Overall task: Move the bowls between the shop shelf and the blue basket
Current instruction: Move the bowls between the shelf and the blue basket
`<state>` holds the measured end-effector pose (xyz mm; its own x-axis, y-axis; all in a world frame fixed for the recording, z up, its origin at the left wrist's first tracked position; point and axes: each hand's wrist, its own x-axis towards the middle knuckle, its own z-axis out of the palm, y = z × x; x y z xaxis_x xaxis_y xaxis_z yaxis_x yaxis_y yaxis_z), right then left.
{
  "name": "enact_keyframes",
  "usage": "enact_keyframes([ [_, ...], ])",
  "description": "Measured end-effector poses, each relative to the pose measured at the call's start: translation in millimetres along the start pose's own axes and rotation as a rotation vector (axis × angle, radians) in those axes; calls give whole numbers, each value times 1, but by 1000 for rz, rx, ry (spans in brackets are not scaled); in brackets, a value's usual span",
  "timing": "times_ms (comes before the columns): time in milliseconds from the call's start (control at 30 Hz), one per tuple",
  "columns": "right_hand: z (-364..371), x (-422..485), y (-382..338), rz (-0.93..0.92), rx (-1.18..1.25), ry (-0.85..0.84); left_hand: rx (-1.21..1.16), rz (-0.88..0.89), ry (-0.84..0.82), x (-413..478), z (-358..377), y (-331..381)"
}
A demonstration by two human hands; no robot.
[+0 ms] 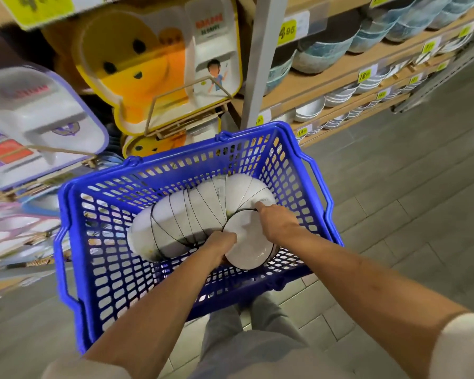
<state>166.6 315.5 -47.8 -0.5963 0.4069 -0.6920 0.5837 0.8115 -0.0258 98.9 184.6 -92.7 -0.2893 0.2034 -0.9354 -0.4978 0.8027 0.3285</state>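
Note:
A blue plastic basket (pixel 293 149) stands on the floor in front of me. Inside it lies a curved row of several nested white bowls with dark rims (pixel 192 212), on their sides. At the near right end of the row one white bowl (pixel 246 247) faces up toward me. My left hand (pixel 219 246) grips this bowl's left rim. My right hand (pixel 277 222) holds its upper right rim, the index finger stretched along the edge. The wooden shop shelf (pixel 340 75) with more bowls runs along the upper right.
Yellow bear-shaped trays (pixel 137 64) and purple-edged trays (pixel 39 116) hang on racks at the left. A grey upright post (pixel 260 58) divides the shelving. Blue patterned bowls (pixel 320 50) and white bowls (pixel 309 110) fill the shelves. Grey floor tiles spread to the right.

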Motion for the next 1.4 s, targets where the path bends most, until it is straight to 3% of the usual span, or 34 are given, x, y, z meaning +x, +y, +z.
enact_keyframes([
  [333,-44,-14,2,-50,251,-91,-19,79,64,-38,-29,14],
  [533,-88,-27,8,-45,611,-134,-67,283,175,-67,-50,30],
  [633,-114,-41,10,-67,758,-106,-208,424,200,-91,-61,41],
  [800,-164,-80,5,-174,835,-5,-552,644,72,-139,-74,60],
  [933,-198,-113,-6,-234,795,54,-705,694,-67,-179,-83,73],
  [1100,-223,-151,-13,-308,894,237,-850,739,-32,-221,-92,92],
  [1300,-226,-176,-4,-368,1141,522,-798,828,40,-279,-89,120],
  [1400,-229,-189,7,-487,1371,488,-783,864,58,-302,-74,132],
])
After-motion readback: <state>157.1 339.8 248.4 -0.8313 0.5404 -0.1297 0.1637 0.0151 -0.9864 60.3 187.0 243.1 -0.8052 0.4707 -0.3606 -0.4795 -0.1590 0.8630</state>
